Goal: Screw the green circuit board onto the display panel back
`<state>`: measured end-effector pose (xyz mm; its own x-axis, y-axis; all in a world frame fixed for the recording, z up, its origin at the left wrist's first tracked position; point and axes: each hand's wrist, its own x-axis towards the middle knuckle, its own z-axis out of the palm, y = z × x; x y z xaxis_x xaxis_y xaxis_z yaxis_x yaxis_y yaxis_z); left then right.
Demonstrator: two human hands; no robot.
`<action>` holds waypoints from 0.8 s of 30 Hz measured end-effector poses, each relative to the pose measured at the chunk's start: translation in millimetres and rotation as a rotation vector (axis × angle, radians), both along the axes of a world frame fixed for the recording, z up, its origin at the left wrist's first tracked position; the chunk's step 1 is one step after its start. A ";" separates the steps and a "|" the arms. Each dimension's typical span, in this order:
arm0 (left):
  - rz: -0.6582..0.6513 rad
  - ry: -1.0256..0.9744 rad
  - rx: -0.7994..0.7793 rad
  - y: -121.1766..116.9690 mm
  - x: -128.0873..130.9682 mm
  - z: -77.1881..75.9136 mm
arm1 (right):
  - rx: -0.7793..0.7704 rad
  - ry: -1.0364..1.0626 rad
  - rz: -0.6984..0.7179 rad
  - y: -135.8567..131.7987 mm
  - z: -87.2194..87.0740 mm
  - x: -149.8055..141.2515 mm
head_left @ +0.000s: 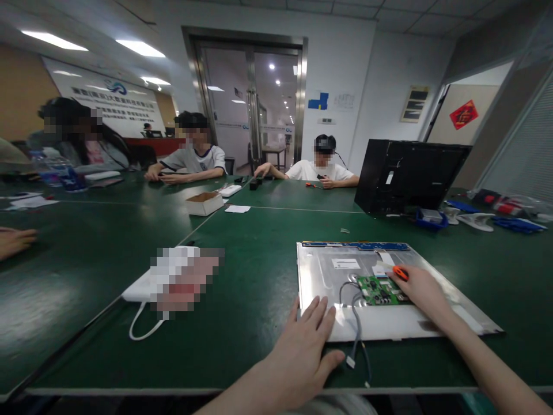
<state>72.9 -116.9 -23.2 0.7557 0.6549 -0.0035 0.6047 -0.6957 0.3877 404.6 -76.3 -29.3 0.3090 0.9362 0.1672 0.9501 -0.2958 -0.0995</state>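
A flat silver display panel (319, 268) lies on the green table, with a blue circuit strip (354, 246) along its far edge. On its back sits a green circuit board (380, 290), joined to a flat white ribbon cable (386, 259). My right hand (425, 291) is closed around an orange-and-black handled tool (401, 273) just above the board; its tip cannot be made out clearly. My left hand (305, 343) rests with fingers spread on the panel's near left corner. Grey cables (356, 323) run from the board over the near edge, ending in a white connector (350, 362).
A black monitor housing (410, 176) stands at the back right, beside a blue tray (432, 219). To the left lie a white device with a cable (140, 288) and an open cardboard box (204, 204). Several people sit around the table; another person's hand (17, 241) shows at far left.
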 end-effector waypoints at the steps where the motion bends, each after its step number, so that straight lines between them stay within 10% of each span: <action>1: -0.010 -0.014 0.018 -0.2 4.1 -3.5 | 0.003 -0.009 -0.002 -1.0 0.6 4.8; 24: -0.086 0.047 0.023 15.5 70.5 -2.7 | 0.039 0.176 -0.028 -32.6 -1.2 89.2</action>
